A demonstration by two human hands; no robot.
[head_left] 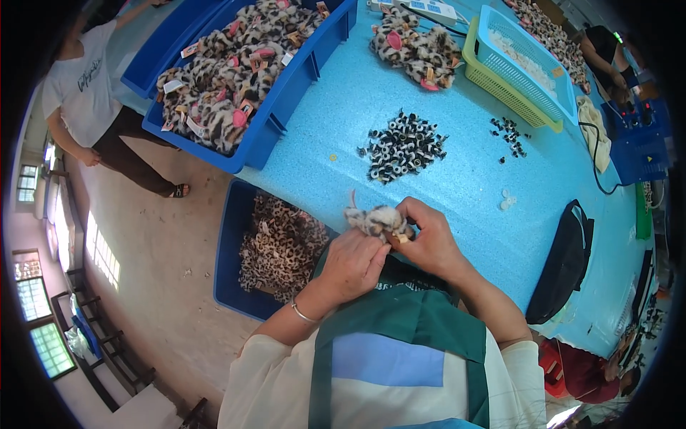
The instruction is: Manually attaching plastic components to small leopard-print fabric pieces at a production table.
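Plush (379,220), spotted, one: at the worker's front, pinched by fingers of left hand (353,266) and right hand (433,242). From it: parts heap (404,146), one o'clock; smaller pile (510,136), two o'clock; white pieces (508,201), three o'clock.

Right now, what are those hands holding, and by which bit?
A spotted plush: the left hand grips its near edge, the right hand its right end. Which body part that is can't be told.
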